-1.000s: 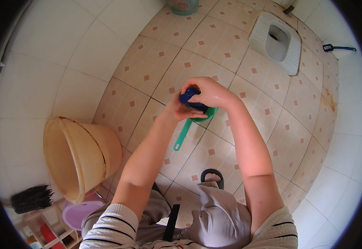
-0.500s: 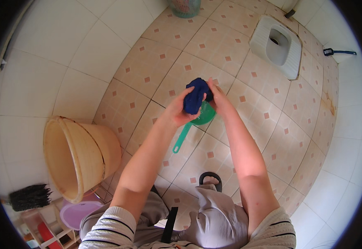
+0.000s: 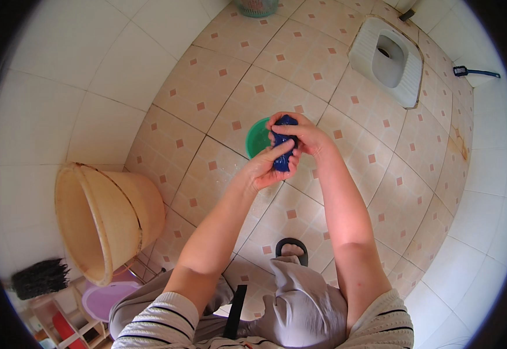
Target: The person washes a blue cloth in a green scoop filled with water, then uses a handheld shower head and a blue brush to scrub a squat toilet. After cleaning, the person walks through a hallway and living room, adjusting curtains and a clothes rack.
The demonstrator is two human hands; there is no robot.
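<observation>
Leftmost, a black brush [image 3: 40, 278] by the wall, then a tan bucket [image 3: 105, 218] tipped on its side on the tiled floor [image 3: 218, 104]. Centre: your left hand [image 3: 267, 167] has its grip closed on the lower end of a dark blue cloth [image 3: 283, 152]; your right hand [image 3: 299, 132] grips the upper end. Cloth held above a green basin [image 3: 257, 138]. Far right, a white squat toilet [image 3: 388, 60] set in the floor

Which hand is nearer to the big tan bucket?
Left. The left hand grips the blue cloth on the side toward the bucket; the right hand is farther away.
</observation>
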